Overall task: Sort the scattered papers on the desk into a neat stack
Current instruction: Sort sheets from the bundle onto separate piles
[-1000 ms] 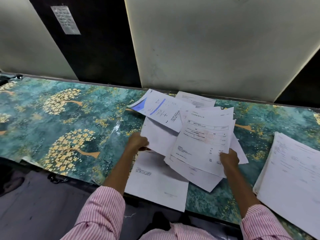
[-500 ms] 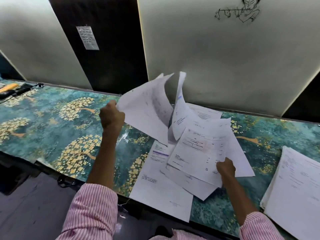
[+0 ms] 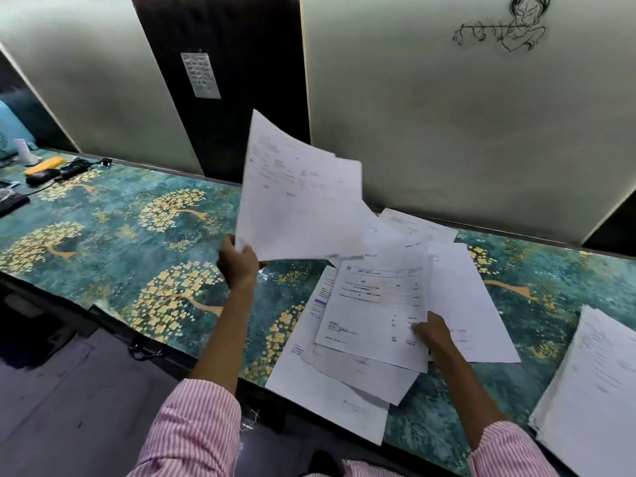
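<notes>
Several white printed papers lie fanned and overlapping on the desk, which has a teal cover with gold trees. My left hand grips the lower corner of a few lifted sheets, held up in the air above the pile's left side. My right hand pinches the lower right corner of the top printed sheet in the pile. A neat stack of papers sits at the desk's right end, apart from both hands.
White partition panels rise right behind the desk. At the far left lie a yellow object, a black case and cables. One sheet overhangs the desk's front edge.
My left hand has raised a few sheets from the pile and swung them up and over toward the right. My right hand has stayed on the top sheet's corner.
</notes>
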